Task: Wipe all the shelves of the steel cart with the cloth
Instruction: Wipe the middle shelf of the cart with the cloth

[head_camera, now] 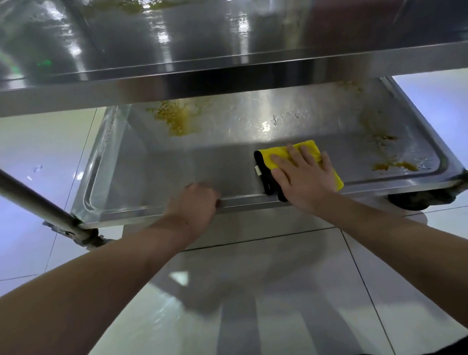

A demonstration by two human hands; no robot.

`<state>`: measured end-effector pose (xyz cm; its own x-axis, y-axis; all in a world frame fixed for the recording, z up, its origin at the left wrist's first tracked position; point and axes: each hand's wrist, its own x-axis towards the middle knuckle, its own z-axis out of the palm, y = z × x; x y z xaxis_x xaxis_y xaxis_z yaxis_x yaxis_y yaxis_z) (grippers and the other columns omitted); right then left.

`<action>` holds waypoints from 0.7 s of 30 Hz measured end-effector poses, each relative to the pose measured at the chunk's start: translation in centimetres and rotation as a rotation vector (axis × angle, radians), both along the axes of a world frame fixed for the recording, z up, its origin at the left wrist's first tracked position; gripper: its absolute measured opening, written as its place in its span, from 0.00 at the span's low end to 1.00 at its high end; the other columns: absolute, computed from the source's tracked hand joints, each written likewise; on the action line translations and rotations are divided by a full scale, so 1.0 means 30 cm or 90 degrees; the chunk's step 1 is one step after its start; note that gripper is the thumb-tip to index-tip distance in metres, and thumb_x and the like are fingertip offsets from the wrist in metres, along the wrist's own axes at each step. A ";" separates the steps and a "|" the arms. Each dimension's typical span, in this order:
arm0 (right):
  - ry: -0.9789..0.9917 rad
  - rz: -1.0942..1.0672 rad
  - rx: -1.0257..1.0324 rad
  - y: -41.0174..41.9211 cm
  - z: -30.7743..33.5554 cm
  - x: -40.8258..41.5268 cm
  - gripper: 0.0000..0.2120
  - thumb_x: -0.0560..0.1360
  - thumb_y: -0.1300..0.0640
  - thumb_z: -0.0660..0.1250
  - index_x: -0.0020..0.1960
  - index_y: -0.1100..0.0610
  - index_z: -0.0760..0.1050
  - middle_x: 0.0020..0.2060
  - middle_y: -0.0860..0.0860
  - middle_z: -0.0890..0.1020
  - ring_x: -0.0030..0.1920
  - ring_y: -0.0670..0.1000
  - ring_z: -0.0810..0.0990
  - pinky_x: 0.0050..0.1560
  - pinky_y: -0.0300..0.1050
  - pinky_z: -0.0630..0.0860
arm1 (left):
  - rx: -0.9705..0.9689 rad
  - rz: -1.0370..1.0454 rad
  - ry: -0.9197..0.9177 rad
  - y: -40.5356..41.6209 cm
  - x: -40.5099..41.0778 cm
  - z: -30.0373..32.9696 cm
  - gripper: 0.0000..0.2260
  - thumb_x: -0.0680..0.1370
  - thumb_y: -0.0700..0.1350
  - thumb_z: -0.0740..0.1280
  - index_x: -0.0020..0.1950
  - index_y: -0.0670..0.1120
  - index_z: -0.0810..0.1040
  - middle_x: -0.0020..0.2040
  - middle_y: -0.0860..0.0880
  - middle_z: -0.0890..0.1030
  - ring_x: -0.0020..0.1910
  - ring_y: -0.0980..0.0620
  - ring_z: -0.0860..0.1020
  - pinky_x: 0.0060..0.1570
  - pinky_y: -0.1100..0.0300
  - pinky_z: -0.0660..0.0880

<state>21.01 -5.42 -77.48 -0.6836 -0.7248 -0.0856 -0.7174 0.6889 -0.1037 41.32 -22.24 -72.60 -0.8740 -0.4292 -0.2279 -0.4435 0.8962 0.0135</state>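
From the head view, the lower shelf [195,164] of the steel cart [214,78] fills the middle of the frame. The right hand [304,177] lies flat with fingers spread on the yellow cloth [306,147], pressing it onto the shelf near its front rim, right of centre. The left hand [197,204] curls over the front rim [148,211] of that shelf at frame centre, gripping it as if to steady the cart.

Yellowish residue [174,119] sits at the upper centre of the lower shelf, and more residue smears [382,140] run down the right side toward the front right corner. The upper shelf [148,36], across the top of the frame, also shows a yellow patch [142,6] at its far edge.

What could go wrong: the cart stands on a caster [408,202] on glossy floor tiles [20,190], so a hard push of the cloth could roll it away if the left hand's grip slips. The folded cloth covers little area, so strokes may miss the corners or merely smear the wet residue.

The upper shelf's front lip hides the back of the lower shelf. The upper shelf is blurred and cut off at the top. The left fingertips are hidden under the rim.
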 end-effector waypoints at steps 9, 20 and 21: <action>-0.012 0.053 -0.030 -0.165 -0.016 0.086 0.26 0.85 0.39 0.43 0.82 0.40 0.57 0.85 0.51 0.52 0.84 0.60 0.48 0.80 0.68 0.41 | -0.018 -0.055 0.017 -0.007 0.009 -0.006 0.13 0.79 0.46 0.62 0.57 0.48 0.84 0.55 0.46 0.82 0.53 0.43 0.80 0.53 0.55 0.74; -0.015 0.036 -0.036 -0.056 -0.022 -0.024 0.27 0.85 0.38 0.43 0.82 0.38 0.57 0.84 0.46 0.54 0.84 0.52 0.48 0.82 0.61 0.43 | -0.023 -0.078 0.049 -0.022 0.043 -0.045 0.13 0.79 0.43 0.60 0.58 0.51 0.82 0.54 0.47 0.79 0.54 0.44 0.76 0.51 0.49 0.78; -0.010 0.015 -0.032 -0.030 -0.021 -0.049 0.27 0.85 0.38 0.43 0.82 0.38 0.56 0.84 0.45 0.54 0.84 0.52 0.48 0.82 0.61 0.44 | -0.026 -0.080 0.054 -0.026 0.048 -0.049 0.13 0.79 0.43 0.60 0.57 0.50 0.82 0.54 0.47 0.79 0.53 0.44 0.76 0.50 0.48 0.78</action>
